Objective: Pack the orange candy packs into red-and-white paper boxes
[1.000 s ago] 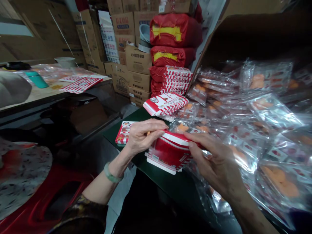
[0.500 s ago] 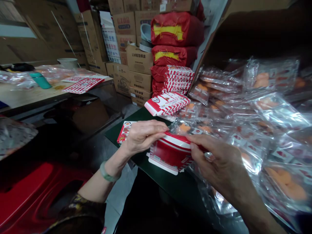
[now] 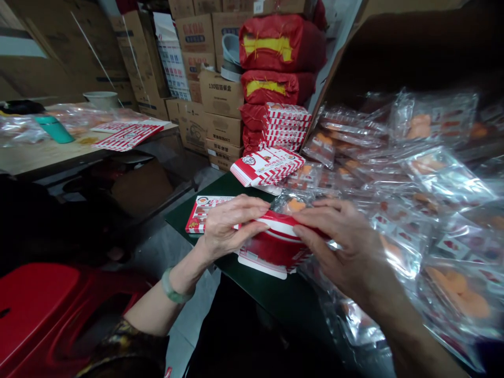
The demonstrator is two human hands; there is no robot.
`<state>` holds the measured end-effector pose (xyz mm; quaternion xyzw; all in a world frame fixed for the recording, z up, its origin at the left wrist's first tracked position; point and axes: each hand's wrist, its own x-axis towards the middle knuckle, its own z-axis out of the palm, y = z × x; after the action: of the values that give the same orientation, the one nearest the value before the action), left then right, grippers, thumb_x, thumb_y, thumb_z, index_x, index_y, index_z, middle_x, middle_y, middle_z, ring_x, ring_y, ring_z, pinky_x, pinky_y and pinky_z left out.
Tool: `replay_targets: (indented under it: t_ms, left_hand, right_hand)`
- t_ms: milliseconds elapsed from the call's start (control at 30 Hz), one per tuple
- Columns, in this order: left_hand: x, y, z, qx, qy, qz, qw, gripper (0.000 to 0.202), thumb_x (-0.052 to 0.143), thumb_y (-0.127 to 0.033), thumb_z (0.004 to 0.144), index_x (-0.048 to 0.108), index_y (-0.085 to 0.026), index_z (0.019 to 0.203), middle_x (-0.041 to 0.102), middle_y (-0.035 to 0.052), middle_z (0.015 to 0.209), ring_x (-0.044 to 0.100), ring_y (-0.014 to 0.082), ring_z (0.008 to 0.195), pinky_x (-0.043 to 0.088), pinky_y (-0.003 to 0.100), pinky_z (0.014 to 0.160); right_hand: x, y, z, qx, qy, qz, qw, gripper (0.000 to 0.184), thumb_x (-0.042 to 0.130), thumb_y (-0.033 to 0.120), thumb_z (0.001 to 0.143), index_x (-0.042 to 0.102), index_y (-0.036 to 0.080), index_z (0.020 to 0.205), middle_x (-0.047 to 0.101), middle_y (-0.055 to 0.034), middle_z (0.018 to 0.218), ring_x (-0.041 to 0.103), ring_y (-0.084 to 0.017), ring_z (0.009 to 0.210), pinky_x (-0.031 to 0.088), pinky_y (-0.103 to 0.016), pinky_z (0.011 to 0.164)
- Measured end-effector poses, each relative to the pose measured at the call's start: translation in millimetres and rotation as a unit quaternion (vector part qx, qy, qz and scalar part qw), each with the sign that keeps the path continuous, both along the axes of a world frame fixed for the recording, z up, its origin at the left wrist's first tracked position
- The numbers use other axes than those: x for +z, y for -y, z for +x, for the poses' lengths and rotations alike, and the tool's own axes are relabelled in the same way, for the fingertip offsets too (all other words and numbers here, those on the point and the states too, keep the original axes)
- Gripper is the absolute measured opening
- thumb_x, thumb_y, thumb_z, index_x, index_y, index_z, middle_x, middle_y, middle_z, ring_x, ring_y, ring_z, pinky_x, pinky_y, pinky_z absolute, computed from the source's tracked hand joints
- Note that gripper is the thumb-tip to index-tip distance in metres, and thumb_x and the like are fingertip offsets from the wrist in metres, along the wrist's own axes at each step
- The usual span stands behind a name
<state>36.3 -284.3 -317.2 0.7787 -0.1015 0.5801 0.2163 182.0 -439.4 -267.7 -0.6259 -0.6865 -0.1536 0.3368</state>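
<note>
We pinch a red-and-white cardboard food box [image 3: 271, 251] between our left hand [image 3: 230, 226] and right hand [image 3: 342, 247], one at each end, fingers pressed onto its curved upper rim. Its long axis runs sideways across our view, white lower edge toward us, at the edge of a green table [image 3: 214, 189], near a flat printed carton [image 3: 208, 212] and clear bags of orange items [image 3: 437, 247].

The right hand [image 3: 338, 247] has spread its fingers across the red-and-white carton [image 3: 271, 249] instead of pinching its rim, and the floral fabric and clear bag have gone from the red stool [image 3: 39, 299] at lower left.
</note>
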Motion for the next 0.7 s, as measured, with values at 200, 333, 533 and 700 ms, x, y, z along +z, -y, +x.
replay_targets:
  t_ms: [200,333,533,700]
  left_hand:
    - [3.7,-2.9,-2.2,0.006,-0.01,0.029,1.0,0.028,0.071,-0.012,0.076,0.067,-0.012,0.103,0.072,0.0138,0.096,0.069,0.0195,0.091,0.057,0.03,0.08]
    - [2.5,-3.1,-0.7,0.009,-0.005,0.032,0.999,0.027,0.069,-0.014,0.078,0.066,-0.012,0.105,0.071,0.0137,0.096,0.069,0.0194,0.091,0.057,0.031,0.079]
    - [1.3,3.0,-6.0,0.046,-0.034,0.043,0.997,0.02,0.065,-0.015,0.081,0.068,-0.013,0.101,0.069,0.0132,0.098,0.067,0.0171,0.089,0.055,0.03,0.078]
    - [2.3,5.1,-6.8,0.014,-0.042,0.018,0.999,0.029,0.066,-0.008,0.079,0.066,-0.015,0.107,0.068,0.0128,0.102,0.067,0.019,0.093,0.056,0.033,0.08]
  right_hand:
    - [39.1,-10.8,10.7,0.032,0.153,-0.166,0.974,0.018,0.053,0.025,0.088,0.07,0.024,0.092,0.069,-0.001,0.077,0.063,-0.015,0.064,0.042,-0.028,0.059]
    - [38.6,-8.8,-4.2,-0.03,0.254,-0.169,0.952,0.03,0.05,0.009,0.079,0.07,0.023,0.098,0.068,-0.0018,0.074,0.061,-0.017,0.057,0.03,-0.028,0.048]
    - [36.8,-4.4,-14.5,-0.046,0.293,-0.132,0.946,0.026,0.046,0.004,0.078,0.068,0.017,0.084,0.066,-0.0044,0.074,0.059,-0.019,0.063,0.03,-0.03,0.053]
    - [49.7,-18.9,-5.1,-0.008,0.241,-0.234,0.942,0.025,0.051,0.032,0.089,0.065,0.019,0.073,0.062,-0.0022,0.066,0.05,-0.013,0.056,0.024,-0.028,0.052]
